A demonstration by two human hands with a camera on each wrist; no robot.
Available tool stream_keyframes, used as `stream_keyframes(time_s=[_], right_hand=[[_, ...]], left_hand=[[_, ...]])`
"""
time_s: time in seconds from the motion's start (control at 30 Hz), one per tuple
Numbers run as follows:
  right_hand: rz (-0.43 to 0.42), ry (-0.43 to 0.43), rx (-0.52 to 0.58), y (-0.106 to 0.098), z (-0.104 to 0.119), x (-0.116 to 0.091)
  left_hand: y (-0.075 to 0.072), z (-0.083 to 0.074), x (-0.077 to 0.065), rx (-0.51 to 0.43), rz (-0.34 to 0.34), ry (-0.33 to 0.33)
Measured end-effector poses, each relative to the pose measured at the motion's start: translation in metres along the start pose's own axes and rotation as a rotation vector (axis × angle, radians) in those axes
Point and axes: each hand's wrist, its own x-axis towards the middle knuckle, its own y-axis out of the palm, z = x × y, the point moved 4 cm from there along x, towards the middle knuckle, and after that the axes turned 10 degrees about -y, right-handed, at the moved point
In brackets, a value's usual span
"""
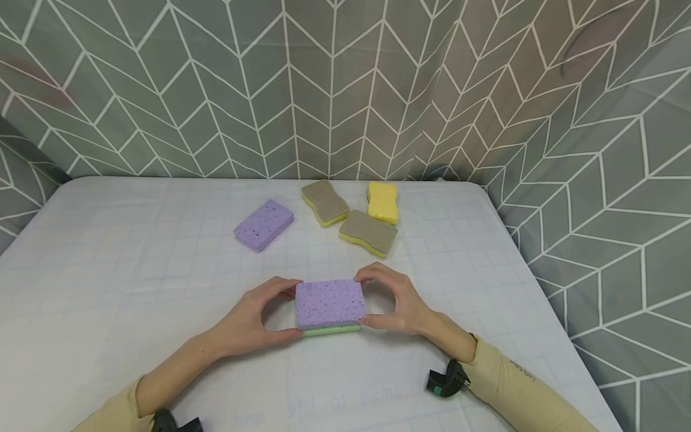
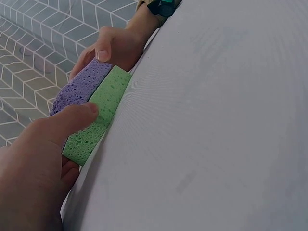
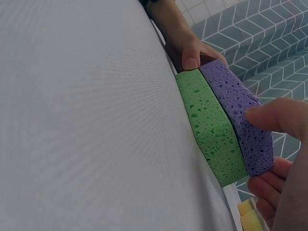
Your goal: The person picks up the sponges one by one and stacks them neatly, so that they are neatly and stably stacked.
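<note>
In the head view a purple sponge (image 1: 330, 303) lies flat on top of a green sponge (image 1: 332, 330), edges nearly lined up. The green one rests on the table and shows only as a thin strip there; its porous long side (image 3: 211, 130) is plain in the right wrist view. My left hand (image 1: 251, 321) grips the left end of the stack, its thumb (image 2: 79, 118) across the green sponge's near side. At the other end my right hand (image 1: 399, 300) holds the purple sponge between thumb (image 3: 269, 115) and fingers, the thumb on its near side.
Beyond the hands, another purple sponge (image 1: 264, 225) lies to the left. Farther right are two grey-topped yellow sponges (image 1: 326, 201) and a sponge with its yellow side up (image 1: 382, 202), close together. A white cloth covers the table (image 1: 135, 258); a patterned curtain (image 1: 308, 90) hangs behind.
</note>
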Motion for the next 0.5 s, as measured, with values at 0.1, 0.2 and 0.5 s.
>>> stream_keyframes(time_s=[0.1,0.2,0.5], right_hand=[[0.004,0.001,0.004,0.0001,0.0004,0.0004],[0.008,-0.01,0.008,0.0003,0.0003,0.0004],[0.038,-0.044,0.019,0.0022,0.0006,0.001]], left_hand=[[-0.0005,-0.0009,0.0,-0.003,0.007,-0.007],[-0.001,-0.0025,0.0003,-0.009,0.008,-0.003],[-0.0013,-0.0035,-0.0002,-0.074,-0.003,-0.021]])
